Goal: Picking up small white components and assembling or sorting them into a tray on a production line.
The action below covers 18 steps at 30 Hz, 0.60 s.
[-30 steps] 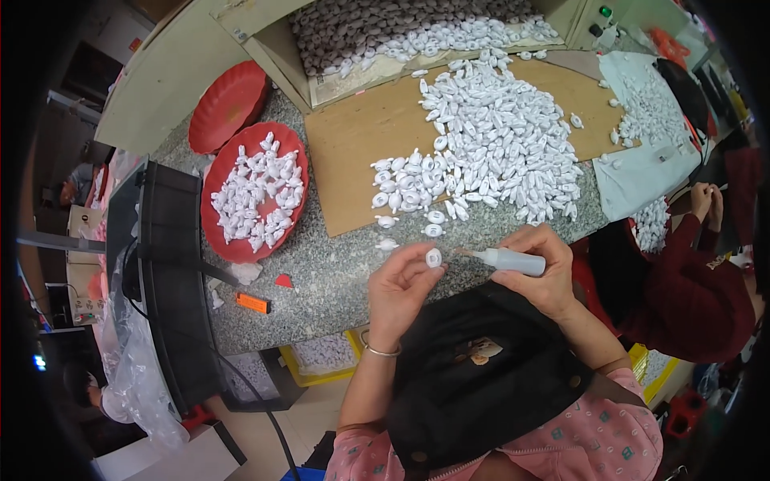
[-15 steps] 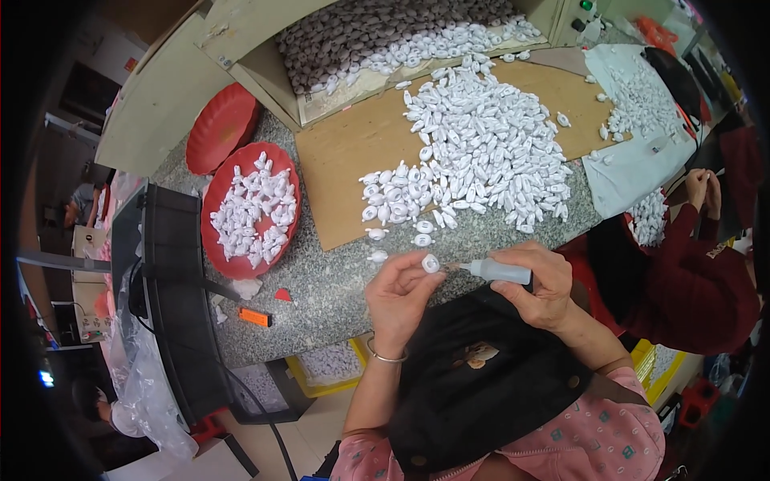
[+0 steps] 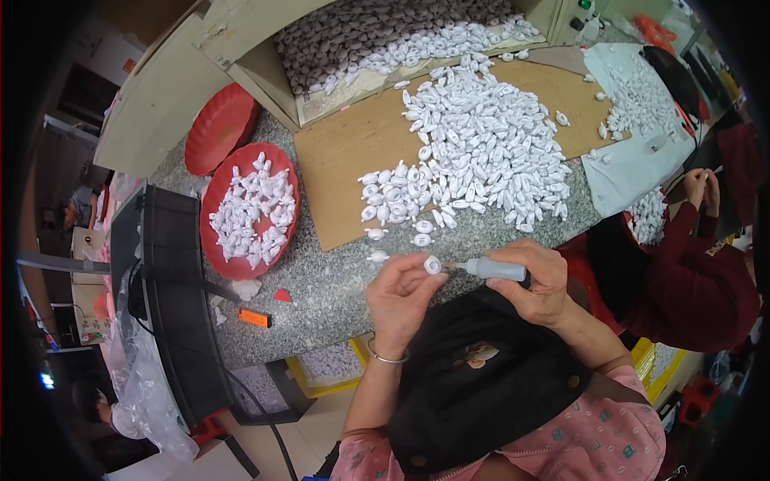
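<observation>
Between thumb and fingers my left hand (image 3: pixel 401 297) pinches a small white plastic part (image 3: pixel 432 264), its round open end turned up. My right hand (image 3: pixel 533 280) is closed around a translucent squeeze bottle (image 3: pixel 499 270) lying nearly level. Its thin nozzle points left and reaches close to the white part; whether the two touch I cannot tell. Just beyond my left hand lie a few loose white parts, in front of a large heap of the same white parts (image 3: pixel 489 144) on a brown board (image 3: pixel 337 152).
Left on the speckled counter (image 3: pixel 321 297) stand a red dish (image 3: pixel 298 200) of white parts and another red dish (image 3: pixel 216 132). An orange box-shaped object (image 3: pixel 254 318) lies near the front edge. An open cabinet full of parts is behind. To the right a co-worker's hands (image 3: pixel 703 191) come together.
The bottle and my right hand have shifted very slightly, and the white part has turned a little in my left fingers. Otherwise the scene looks the same.
</observation>
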Each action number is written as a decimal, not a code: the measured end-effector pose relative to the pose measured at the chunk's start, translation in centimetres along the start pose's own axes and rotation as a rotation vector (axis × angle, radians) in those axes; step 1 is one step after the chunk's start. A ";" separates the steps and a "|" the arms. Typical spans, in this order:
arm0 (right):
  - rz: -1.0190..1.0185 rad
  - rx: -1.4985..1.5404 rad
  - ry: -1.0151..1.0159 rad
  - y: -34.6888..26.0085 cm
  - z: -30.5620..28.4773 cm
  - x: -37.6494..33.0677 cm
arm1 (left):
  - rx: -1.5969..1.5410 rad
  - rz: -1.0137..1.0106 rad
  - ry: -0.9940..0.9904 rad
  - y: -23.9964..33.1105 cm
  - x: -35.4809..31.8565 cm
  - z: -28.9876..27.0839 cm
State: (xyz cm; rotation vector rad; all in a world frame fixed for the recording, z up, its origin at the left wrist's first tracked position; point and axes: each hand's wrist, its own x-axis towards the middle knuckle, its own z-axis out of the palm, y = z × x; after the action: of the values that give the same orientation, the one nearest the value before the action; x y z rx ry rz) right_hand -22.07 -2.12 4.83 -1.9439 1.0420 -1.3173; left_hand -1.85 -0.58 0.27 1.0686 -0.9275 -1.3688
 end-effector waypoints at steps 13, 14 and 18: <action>0.025 0.003 -0.056 -0.2 -0.1 0.2 | 0.050 0.009 0.021 0.1 0.2 0.3; 0.026 0.002 -0.056 -0.2 -0.1 0.2 | 0.050 0.008 0.020 0.1 0.2 0.3; 0.029 -0.004 -0.072 -0.2 -0.2 0.2 | 0.098 0.063 0.030 0.1 0.3 0.2</action>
State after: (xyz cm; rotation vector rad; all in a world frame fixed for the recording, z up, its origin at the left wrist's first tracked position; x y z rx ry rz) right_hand -22.15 -2.20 5.22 -1.9576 1.0346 -1.2216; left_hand -2.06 -0.85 0.40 1.1217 -1.0067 -1.2626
